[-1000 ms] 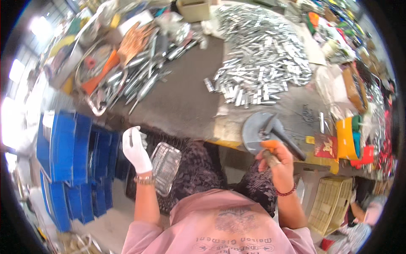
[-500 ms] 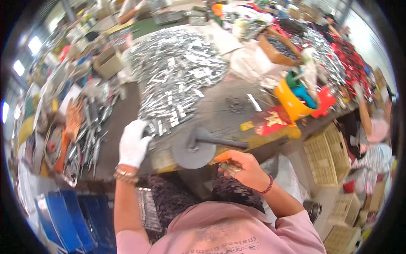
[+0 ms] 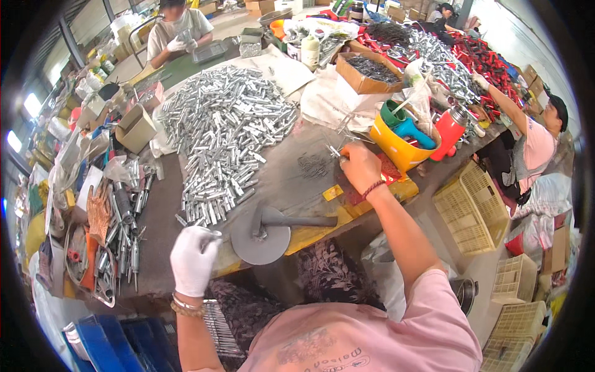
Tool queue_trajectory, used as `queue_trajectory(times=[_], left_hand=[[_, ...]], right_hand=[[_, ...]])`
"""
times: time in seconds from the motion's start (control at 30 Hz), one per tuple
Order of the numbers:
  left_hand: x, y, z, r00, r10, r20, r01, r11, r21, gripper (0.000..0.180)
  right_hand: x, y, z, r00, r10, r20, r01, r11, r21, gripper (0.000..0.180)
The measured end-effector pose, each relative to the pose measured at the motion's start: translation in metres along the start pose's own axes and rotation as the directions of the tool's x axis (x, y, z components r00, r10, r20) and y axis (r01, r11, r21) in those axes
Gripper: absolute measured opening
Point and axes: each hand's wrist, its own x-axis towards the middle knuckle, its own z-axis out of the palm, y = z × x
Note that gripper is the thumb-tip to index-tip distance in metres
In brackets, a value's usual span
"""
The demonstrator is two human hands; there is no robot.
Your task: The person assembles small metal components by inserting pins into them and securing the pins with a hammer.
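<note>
A yellow tub stands on the workbench, a red flask just to its right. Beyond the tub sits an open cardboard box full of small dark pieces. Right of the tub, past the flask, is a co-worker in a pink shirt; below the tub's right side, a pale yellow crate; far left of it, an orange glove

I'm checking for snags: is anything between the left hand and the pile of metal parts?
Nothing visible stands between the gloved left hand and the near edge of the pile of metal parts. The hammer lies off to the right, across the round grey plate, outside that path.
</note>
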Motion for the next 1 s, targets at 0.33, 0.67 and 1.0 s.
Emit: queue_trajectory(times=[0.33,0.67,1.0], left_hand=[[-0.018,0.027,0.023,0.986,0.061,0.154,-0.051,0.996,-0.067,0.018],[-0.038,0.026,0.031,0.994,-0.019,0.105,0.021,1.0,-0.017,0.021],[-0.041,0.022,0.037,0.999,0.012,0.039,-0.011,0.999,-0.038,0.022]], right_hand=[[-0.038,-0.076,-0.027,0.872,-0.485,-0.065,0.481,0.824,0.299,0.015],[-0.126,-0.131,-0.01,0.661,-0.736,0.145,0.649,0.658,0.382,0.016],[-0.123,-0.131,-0.002,0.621,-0.779,0.09,0.704,0.604,0.373,0.012]])
